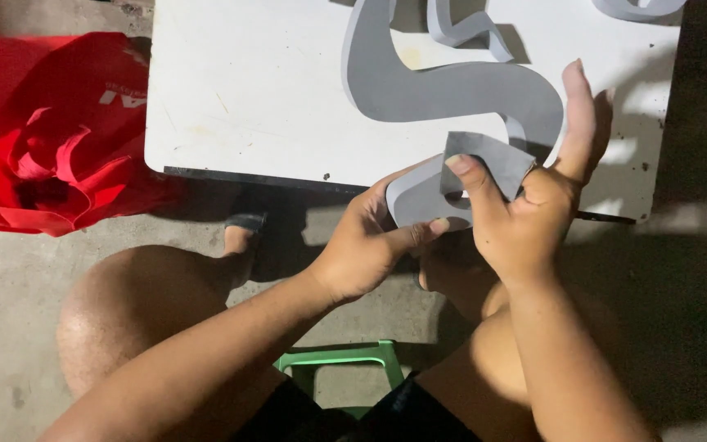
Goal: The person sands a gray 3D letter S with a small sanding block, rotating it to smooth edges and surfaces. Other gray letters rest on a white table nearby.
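— Where do things stand with the grey piece?

— I see the left hand (pixel 362 245) gripping the near end of a big grey foam shape (pixel 452 94), an S-like curve whose body lies flat on the white table (pixel 231 90) in the upper middle of the frame. The end sticks out past the table's near edge, and the left fingers (pixel 419 233) pinch it from below and the side.

— And the right hand?

— The right hand (pixel 533 213) is at the same end. Its thumb presses a narrow grey strip (pixel 484 160) against the curve's edge, while its other fingers are stretched out flat and upright behind the strip, not curled round anything.

— So how much is done?

— I judge it partly done. The strip follows the edge where the thumb is, but its free end arches up off the foam, so that stretch is not down yet. How the edges further up the table are finished, I cannot tell; the shape runs out of the top of the frame.

— Anything else lying about?

— More grey strip pieces (pixel 468 29) lie curled on the table at the top, a red cloth bag (pixel 51 131) sits crumpled on the concrete floor at the upper left, and a green stool (pixel 345 360) shows between the person's knees at the bottom.
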